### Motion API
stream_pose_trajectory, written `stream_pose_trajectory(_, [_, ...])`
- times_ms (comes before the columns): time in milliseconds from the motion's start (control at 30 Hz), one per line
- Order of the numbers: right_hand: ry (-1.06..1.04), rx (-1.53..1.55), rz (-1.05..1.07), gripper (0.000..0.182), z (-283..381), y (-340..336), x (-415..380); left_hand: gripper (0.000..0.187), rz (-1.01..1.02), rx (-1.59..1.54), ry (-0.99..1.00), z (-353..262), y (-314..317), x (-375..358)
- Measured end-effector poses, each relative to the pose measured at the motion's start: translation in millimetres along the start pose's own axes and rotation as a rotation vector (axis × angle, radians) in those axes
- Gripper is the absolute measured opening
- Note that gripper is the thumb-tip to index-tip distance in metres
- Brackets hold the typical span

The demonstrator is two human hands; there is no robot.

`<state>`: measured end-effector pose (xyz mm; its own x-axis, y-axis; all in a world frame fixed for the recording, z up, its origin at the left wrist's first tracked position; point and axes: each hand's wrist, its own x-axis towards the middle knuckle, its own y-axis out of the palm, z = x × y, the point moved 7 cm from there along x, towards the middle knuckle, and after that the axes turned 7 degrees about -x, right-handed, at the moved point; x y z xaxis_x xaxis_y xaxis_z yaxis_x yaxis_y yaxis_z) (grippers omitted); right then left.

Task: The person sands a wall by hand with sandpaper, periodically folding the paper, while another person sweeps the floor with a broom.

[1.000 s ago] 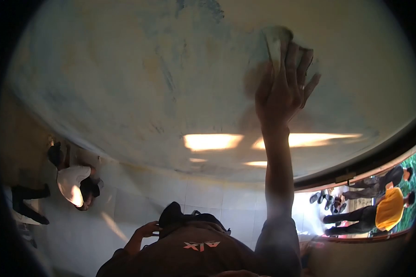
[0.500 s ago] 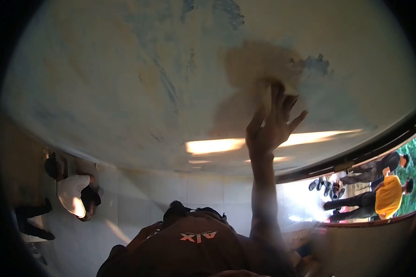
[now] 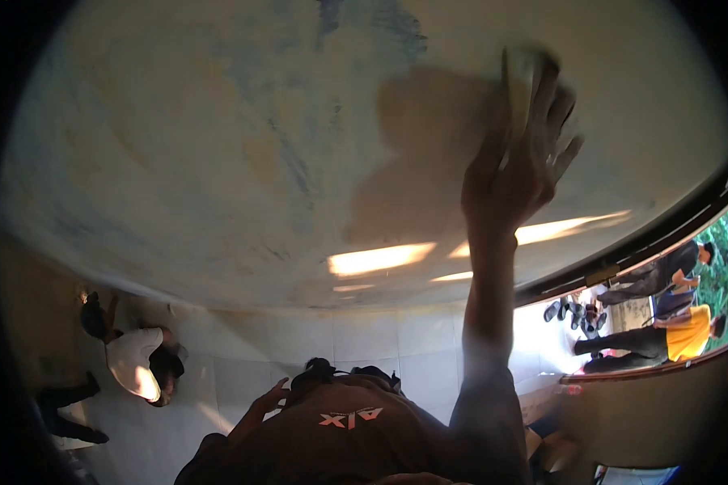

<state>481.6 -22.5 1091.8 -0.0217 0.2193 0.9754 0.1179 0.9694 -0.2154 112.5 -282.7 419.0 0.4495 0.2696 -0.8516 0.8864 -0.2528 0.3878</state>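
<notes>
My right hand (image 3: 516,174) is raised against the pale, patchy wall (image 3: 218,121), its fingers smeared by motion. Under the fingers it presses a pale flat sheet (image 3: 522,85), which looks like sandpaper; the hand hides much of it. A dark shadow of the hand and head falls on the wall to the left. Low beside my chest, my left hand (image 3: 272,398) shows only in part, its fingers stretched out and apart, with nothing visible in them.
A person in a white shirt (image 3: 137,364) is at the left, near another person's dark-trousered legs (image 3: 69,408). At the right, a doorway shows a person in a yellow shirt (image 3: 687,334), another in dark clothes and several shoes (image 3: 576,314). Light tiles (image 3: 364,331) cover the floor.
My right hand has moved up and to the right along the wall with the pale sheet. My left hand's fingers have come further into view. The yellow-shirted person has shifted slightly down in view.
</notes>
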Motion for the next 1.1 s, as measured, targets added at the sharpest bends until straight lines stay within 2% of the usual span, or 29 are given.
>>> stream_pose_trajectory(67, [0.034,-0.054,0.163,0.039,0.2,7.0,-61.6,0.049,0.012,-0.015,0.006,-1.4,3.8,-1.9])
stream_pose_trajectory(100, [0.065,-0.095,0.325,0.041,2.3,13.3,-87.4,0.049,0.019,-0.018,0.005,-1.9,4.0,-2.3])
stream_pose_trajectory(200, [0.031,-0.065,0.137,0.039,5.5,7.6,-48.5,0.048,0.046,-0.030,-0.015,7.1,-4.4,-12.4])
stream_pose_trajectory(233, [-0.012,-0.044,-0.029,0.038,9.1,-1.9,-16.3,0.048,0.057,-0.041,-0.029,12.7,-8.6,-17.4])
stream_pose_trajectory(333, [0.085,0.075,-0.057,0.038,5.4,-1.9,16.3,0.047,0.089,-0.063,-0.056,24.4,-22.0,-25.0])
stream_pose_trajectory(367, [0.050,0.053,-0.077,0.037,10.2,-5.1,-2.7,0.047,0.101,-0.070,-0.064,30.2,-27.0,-27.7])
stream_pose_trajectory(467, [0.038,-0.085,0.180,0.034,7.5,15.2,-74.2,0.047,0.139,-0.088,-0.030,35.9,-48.9,-25.2])
stream_pose_trajectory(567, [-0.014,-0.064,0.078,0.037,8.3,-6.5,-16.1,0.046,0.168,-0.093,0.124,28.8,-69.2,-21.2])
stream_pose_trajectory(600, [-0.026,-0.052,0.036,0.038,6.6,-11.8,-0.7,0.046,0.125,-0.128,0.161,21.4,-76.5,-18.7])
stream_pose_trajectory(667, [-0.031,-0.008,0.099,0.041,6.1,-9.6,-12.3,0.043,-0.147,-0.336,0.031,18.0,-106.6,-11.0])
stream_pose_trajectory(700, [-0.026,0.015,0.169,0.042,6.6,-6.9,-38.5,0.047,-0.136,-0.380,0.105,13.4,-113.3,-6.1])
stream_pose_trajectory(767, [-0.033,-0.017,0.270,0.045,3.7,5.6,-81.0,0.048,-0.290,-0.286,0.114,-0.1,-119.9,3.7])
stream_pose_trajectory(800, [-0.066,-0.065,0.245,0.045,4.0,4.9,-75.8,0.048,-0.362,-0.244,0.118,-4.2,-119.6,8.3])
stream_pose_trajectory(867, [-0.136,-0.157,0.201,0.045,1.7,15.2,-51.3,0.046,-0.405,-0.253,0.128,-11.7,-120.1,13.6])
stream_pose_trajectory(900, [-0.124,-0.049,0.071,0.044,0.6,3.6,-16.9,0.044,-0.422,-0.263,0.137,-17.1,-113.9,18.9])
stream_pose_trajectory(1000, [-0.103,0.076,-0.119,0.044,0.3,-14.3,45.0,0.038,-0.402,-0.205,0.113,-19.8,-110.0,32.9])
stream_pose_trajectory(1067, [-0.032,0.072,0.028,0.045,-3.7,-2.0,-7.7,0.034,-0.374,-0.207,0.124,-17.7,-101.5,32.4])
stream_pose_trajectory(1100, [-0.034,0.017,0.170,0.042,-2.6,5.5,-50.0,0.033,-0.358,-0.204,0.132,-19.5,-99.0,31.1])
